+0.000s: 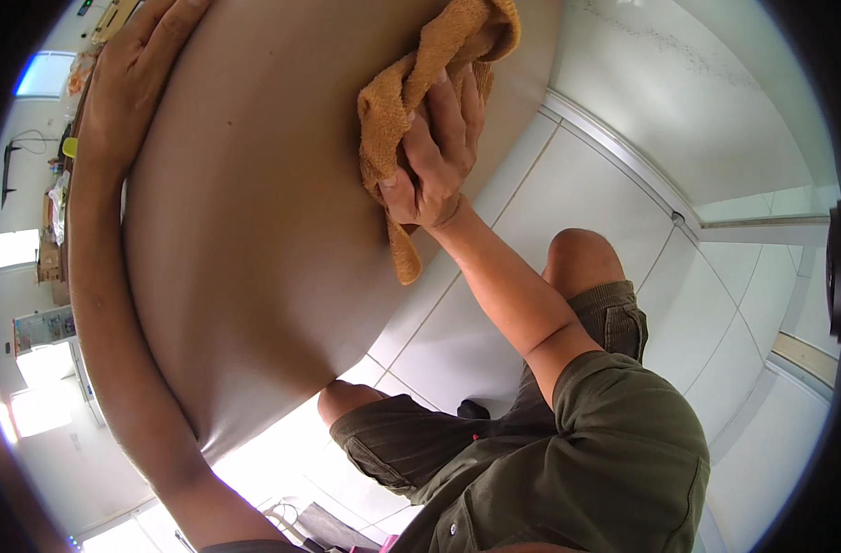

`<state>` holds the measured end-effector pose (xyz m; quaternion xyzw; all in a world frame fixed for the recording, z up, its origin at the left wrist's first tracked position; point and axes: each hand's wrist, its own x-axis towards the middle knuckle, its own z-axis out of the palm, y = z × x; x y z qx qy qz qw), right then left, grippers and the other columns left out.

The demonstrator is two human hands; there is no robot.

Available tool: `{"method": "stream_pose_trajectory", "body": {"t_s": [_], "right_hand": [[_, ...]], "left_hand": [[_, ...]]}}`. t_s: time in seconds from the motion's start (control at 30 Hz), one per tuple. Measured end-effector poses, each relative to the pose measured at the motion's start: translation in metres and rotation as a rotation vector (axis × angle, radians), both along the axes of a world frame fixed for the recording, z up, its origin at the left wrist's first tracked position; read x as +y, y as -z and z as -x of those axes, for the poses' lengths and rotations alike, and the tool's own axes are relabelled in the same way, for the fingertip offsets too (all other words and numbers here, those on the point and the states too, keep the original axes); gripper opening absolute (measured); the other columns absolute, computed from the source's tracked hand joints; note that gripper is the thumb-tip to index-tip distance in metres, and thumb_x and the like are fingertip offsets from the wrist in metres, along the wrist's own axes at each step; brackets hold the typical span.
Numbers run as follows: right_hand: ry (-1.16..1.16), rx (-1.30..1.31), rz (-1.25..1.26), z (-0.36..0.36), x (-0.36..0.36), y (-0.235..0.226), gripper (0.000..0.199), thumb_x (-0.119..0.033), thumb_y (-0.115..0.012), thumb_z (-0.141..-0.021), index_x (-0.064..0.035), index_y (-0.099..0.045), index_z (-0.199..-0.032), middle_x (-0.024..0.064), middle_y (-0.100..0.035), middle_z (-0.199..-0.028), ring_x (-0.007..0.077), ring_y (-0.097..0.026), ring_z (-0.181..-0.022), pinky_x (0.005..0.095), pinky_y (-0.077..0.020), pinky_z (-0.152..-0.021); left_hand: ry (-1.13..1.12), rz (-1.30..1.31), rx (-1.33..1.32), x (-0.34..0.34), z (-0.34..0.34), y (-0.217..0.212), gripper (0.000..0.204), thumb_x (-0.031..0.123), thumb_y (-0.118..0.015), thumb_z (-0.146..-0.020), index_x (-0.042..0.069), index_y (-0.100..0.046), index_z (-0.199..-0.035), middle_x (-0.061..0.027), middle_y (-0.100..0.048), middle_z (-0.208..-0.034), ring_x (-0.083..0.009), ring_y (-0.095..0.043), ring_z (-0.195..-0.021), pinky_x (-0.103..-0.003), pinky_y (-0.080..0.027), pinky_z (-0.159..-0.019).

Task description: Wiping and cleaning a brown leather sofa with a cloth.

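My right hand [436,157] is closed around a bunched orange-brown cloth [425,64] and presses it against a large smooth beige panel [254,203] that fills the upper left of the view. A tail of the cloth hangs below my wrist. My left hand [135,78] lies flat with fingers spread on the panel's far left edge, and my left forearm runs along that edge. Nothing is held in the left hand.
White floor tiles [568,194] with grey grout lie under me. A metal door track [614,152] crosses at the upper right. My knees in olive shorts [614,318] are bent below. Cluttered shelves and bright windows [19,247] show at the far left rim.
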<state>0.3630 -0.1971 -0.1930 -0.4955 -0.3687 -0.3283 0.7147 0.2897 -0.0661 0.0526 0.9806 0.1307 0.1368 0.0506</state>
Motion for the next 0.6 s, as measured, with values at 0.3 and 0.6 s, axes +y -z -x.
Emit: {"method": "stream_pose_trajectory", "body": {"t_s": [0.3,0.6], "right_hand": [[0.054,0.003,-0.005,0.002,0.002,0.003,0.039,-0.043,-0.041,-0.087,-0.0167,-0.06,-0.107,0.0155,-0.05,-0.125,0.0451,-0.039,-0.118,0.0532,-0.0274,-0.095],[0.047,0.008,0.002,0.003,-0.001,0.002,0.038,-0.042,-0.045,-0.085,-0.0176,-0.061,-0.108,0.0138,-0.05,-0.125,0.0438,-0.039,-0.118,0.0519,-0.0283,-0.094]], "left_hand": [[-0.087,0.051,-0.059,0.001,0.004,0.006,0.039,0.036,-0.045,-0.092,0.007,-0.057,-0.116,-0.0091,-0.061,-0.1,-0.0135,-0.057,-0.09,-0.024,-0.044,-0.078],[-0.022,-0.019,-0.064,0.008,0.004,0.002,0.039,0.036,-0.045,-0.092,0.008,-0.057,-0.117,-0.0106,-0.06,-0.108,-0.0157,-0.056,-0.098,-0.026,-0.043,-0.085]]}}
